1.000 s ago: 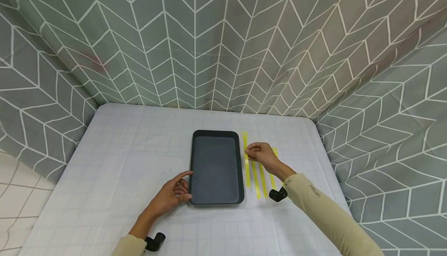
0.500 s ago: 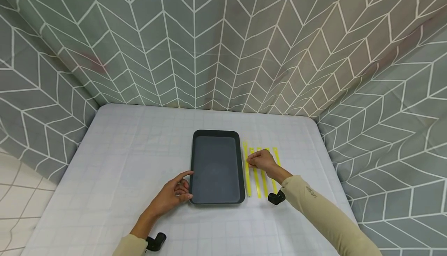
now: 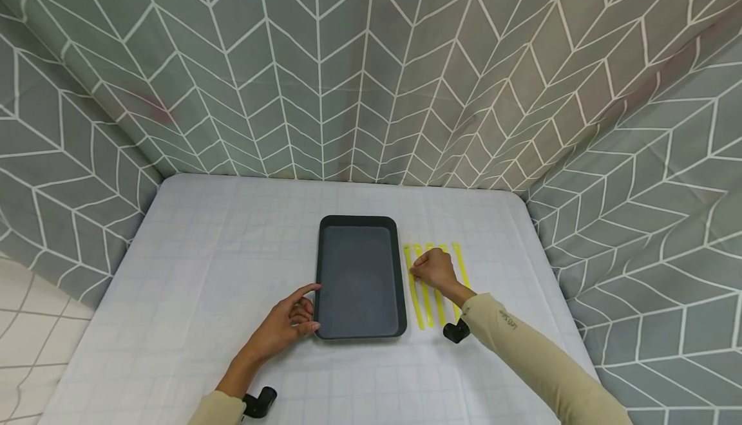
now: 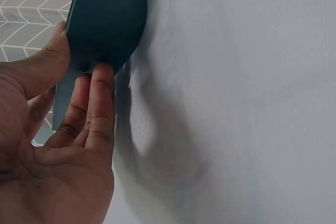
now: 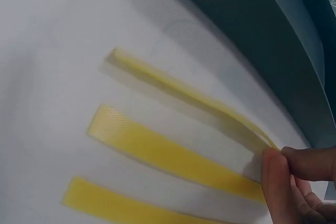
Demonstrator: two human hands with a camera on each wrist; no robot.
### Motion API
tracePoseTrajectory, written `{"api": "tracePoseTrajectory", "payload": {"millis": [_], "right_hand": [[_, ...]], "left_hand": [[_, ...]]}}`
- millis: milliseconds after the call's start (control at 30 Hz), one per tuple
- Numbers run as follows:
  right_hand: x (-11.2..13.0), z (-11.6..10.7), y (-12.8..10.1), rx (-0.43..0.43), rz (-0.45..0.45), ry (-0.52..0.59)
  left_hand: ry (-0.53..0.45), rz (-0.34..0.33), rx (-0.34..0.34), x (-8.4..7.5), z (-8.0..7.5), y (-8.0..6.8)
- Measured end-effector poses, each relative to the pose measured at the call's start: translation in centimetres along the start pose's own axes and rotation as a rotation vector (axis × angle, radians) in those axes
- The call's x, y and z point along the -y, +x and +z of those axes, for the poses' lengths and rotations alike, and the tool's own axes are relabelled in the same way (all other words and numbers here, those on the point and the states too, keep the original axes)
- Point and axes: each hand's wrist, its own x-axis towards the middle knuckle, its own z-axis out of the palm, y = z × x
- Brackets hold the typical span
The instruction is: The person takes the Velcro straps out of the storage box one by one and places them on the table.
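A dark grey baking tray [image 3: 362, 283] lies near the middle of the table. My left hand [image 3: 284, 325] holds its left side near the front corner, index fingertip and thumb at the rim; in the left wrist view, two fingers [image 4: 102, 93] press the outer wall. Right of the tray, several flat yellow strips lie side by side, roughly parallel. My right hand [image 3: 436, 269] pinches the yellow strip [image 3: 414, 296] nearest the tray between thumb and fingers. In the right wrist view that strip [image 5: 178, 90] stands partly on edge, and a second yellow strip [image 5: 173, 153] lies flat beside it.
A white cloth [image 3: 232, 232] covers the table. Grey curtains [image 3: 348, 71] with white zigzag lines hang behind and at both sides. The tray's wall [image 5: 252, 40] rises close by the pinched strip. White tiles [image 3: 35, 335] show at lower left.
My right hand has drawn the pinched strip toward the front, so its far end now lines up with the other strips; its near end has swung slightly right. My left hand stays on the tray.
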Motion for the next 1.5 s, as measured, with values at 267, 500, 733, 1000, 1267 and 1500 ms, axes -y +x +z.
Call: {"api": "tracePoseTrajectory", "payload": {"millis": [267, 500, 733, 1000, 1267, 1500], "right_hand": [[-0.37, 0.49, 0.41, -0.003, 0.01, -0.058], [-0.26, 0.44, 0.6, -0.024, -0.008, -0.059], [-0.14, 0.41, 0.64, -0.034, -0.014, -0.051], [-0.18, 0.59, 0.59, -0.021, -0.006, -0.057], [-0.12, 0.62, 0.6, -0.025, -0.024, -0.078], [-0.1, 0.7, 0.52, -0.041, -0.05, -0.079]], "left_hand": [[0.006, 0.008, 0.002, 0.04, 0.07, 0.04], [0.016, 0.011, -0.001, -0.03, 0.14, 0.04], [0.017, 0.007, -0.002, -0.12, 0.1, 0.01], [0.012, 0.006, -0.001, -0.04, 0.07, 0.07], [0.011, -0.003, 0.004, -0.12, 0.09, 0.14], [0.016, -0.006, 0.002, -0.11, 0.09, 0.12]]}}
